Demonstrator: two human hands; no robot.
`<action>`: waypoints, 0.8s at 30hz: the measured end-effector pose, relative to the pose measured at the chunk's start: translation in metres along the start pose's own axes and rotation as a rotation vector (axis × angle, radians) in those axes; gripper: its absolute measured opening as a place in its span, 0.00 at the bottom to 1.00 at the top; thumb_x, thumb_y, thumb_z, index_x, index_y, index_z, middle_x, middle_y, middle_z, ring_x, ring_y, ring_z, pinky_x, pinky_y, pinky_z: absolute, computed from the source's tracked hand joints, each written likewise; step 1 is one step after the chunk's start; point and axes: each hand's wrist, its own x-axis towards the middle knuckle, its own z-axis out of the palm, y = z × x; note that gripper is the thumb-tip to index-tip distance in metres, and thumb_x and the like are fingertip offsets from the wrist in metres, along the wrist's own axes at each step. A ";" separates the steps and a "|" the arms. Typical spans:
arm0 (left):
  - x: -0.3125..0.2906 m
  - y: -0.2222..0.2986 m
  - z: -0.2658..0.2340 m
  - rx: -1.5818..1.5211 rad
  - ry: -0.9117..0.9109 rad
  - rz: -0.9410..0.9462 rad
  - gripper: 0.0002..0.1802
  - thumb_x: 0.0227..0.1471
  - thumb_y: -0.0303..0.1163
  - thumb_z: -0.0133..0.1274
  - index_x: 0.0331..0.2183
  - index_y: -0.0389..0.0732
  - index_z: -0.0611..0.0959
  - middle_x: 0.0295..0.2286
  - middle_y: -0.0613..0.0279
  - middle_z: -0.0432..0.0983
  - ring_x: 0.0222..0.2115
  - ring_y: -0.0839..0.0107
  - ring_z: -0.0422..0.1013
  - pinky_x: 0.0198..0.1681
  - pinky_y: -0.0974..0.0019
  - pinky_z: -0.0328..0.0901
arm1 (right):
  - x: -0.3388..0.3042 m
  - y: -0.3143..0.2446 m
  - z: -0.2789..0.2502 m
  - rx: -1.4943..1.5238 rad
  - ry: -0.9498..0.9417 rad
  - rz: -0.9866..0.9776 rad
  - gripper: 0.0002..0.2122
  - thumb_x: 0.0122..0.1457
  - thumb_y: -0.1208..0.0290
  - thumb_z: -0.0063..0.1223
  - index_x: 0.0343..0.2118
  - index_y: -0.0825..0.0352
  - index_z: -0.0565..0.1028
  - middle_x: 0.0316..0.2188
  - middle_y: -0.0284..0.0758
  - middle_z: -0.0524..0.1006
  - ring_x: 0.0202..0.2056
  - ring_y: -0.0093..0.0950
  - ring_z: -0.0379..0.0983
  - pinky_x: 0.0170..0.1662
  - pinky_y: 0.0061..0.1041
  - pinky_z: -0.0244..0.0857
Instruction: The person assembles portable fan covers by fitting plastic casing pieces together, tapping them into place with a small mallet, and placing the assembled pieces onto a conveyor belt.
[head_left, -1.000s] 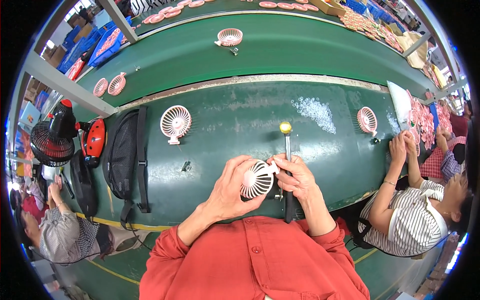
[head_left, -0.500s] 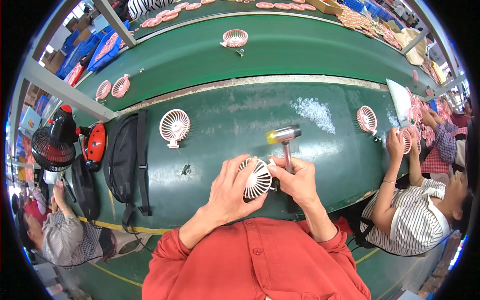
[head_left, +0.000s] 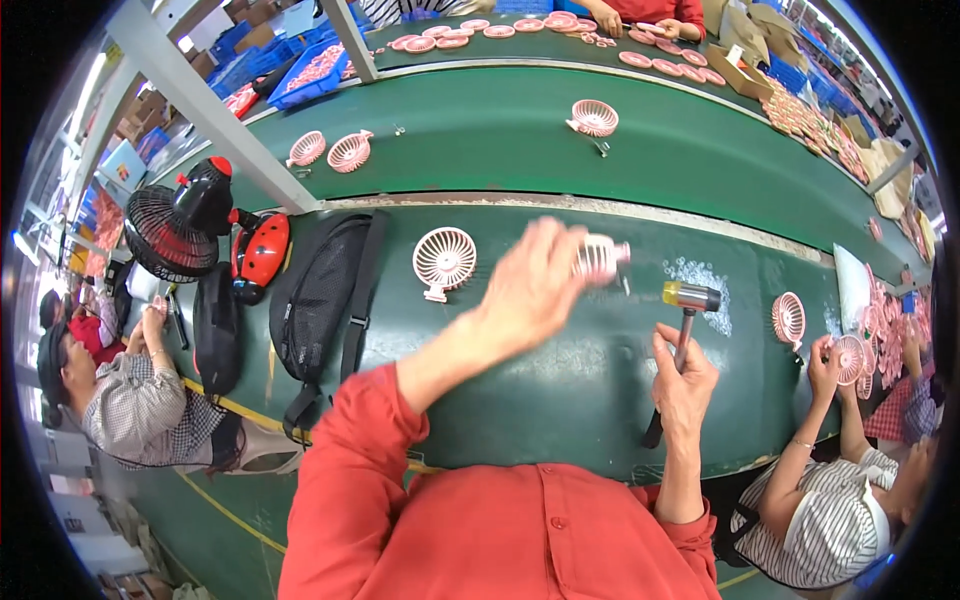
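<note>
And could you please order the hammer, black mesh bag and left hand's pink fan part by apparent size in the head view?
1. Black mesh bag
2. Hammer
3. Pink fan part (partly hidden)

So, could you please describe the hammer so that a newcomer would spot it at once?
Over the right part of the green table, find the red-sleeved right hand, just nearer than the scatter of clear rings. It grips the hammer by its handle, head away from the body. That head, yellow at one end and dark at the other, sets it apart from the round pink housings.
</note>
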 end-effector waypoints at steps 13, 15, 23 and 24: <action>0.020 -0.301 -0.080 0.347 0.135 -0.559 0.35 0.45 0.33 0.61 0.51 0.26 0.67 0.50 0.35 0.65 0.54 0.45 0.62 0.58 0.55 0.58 | -0.016 0.014 -0.004 0.487 -0.356 0.381 0.09 0.63 0.75 0.52 0.37 0.78 0.76 0.23 0.38 0.78 0.08 0.13 0.54 0.09 0.16 0.47; 0.023 -0.310 -0.076 0.200 0.182 -0.636 0.34 0.45 0.33 0.60 0.51 0.27 0.68 0.48 0.35 0.68 0.52 0.45 0.65 0.56 0.55 0.60 | -0.017 0.014 -0.004 0.471 -0.356 0.397 0.09 0.63 0.75 0.52 0.37 0.78 0.76 0.23 0.38 0.78 0.08 0.13 0.54 0.09 0.16 0.47; 0.011 -0.317 -0.065 0.379 0.115 -0.679 0.35 0.42 0.30 0.61 0.52 0.32 0.69 0.47 0.38 0.69 0.51 0.42 0.64 0.56 0.51 0.60 | -0.016 0.012 -0.004 0.420 -0.391 0.441 0.09 0.63 0.74 0.51 0.35 0.78 0.76 0.21 0.37 0.77 0.07 0.13 0.53 0.09 0.17 0.45; 0.012 -0.307 -0.065 0.350 0.131 -0.585 0.29 0.42 0.29 0.60 0.48 0.31 0.74 0.44 0.40 0.70 0.49 0.42 0.65 0.54 0.50 0.61 | -0.015 0.011 -0.005 0.421 -0.383 0.434 0.09 0.63 0.74 0.51 0.35 0.78 0.76 0.21 0.37 0.77 0.07 0.13 0.53 0.09 0.17 0.45</action>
